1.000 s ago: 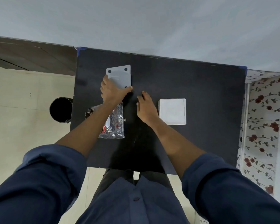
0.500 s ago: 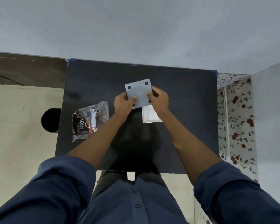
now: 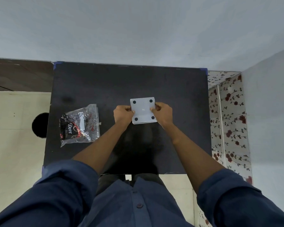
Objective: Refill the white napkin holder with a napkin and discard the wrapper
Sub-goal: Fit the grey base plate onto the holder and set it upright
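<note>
Now, both hands are clamped on the white napkin holder (image 3: 143, 110), left hand (image 3: 123, 113) on its left edge, right hand (image 3: 163, 113) on its right, fingers curled shut around the sides. Its flat face points up at the camera, four dark round pads at the corners, so whatever sits under it is hidden; whether it touches the table (image 3: 179, 95) or hangs just above, I cannot tell. The fingertips tuck out of sight behind the edges.

Plenty of bare dark tabletop lies behind the holder and to its right, up to the blue-taped far corners. The near edge is partly covered by the forearms and the blue sleeves (image 3: 59, 194).

Off to the left, well apart from the hands, the wrapper (image 3: 79, 124) lies flat on the table: crinkled clear plastic, shiny, black and red print, a white label whose small text is unreadable. Beyond the table's left edge a round black bin (image 3: 39, 125) stands on the pale floor, half cut off by the tabletop. A rose-patterned cloth (image 3: 228, 120) runs along the right side.
</note>
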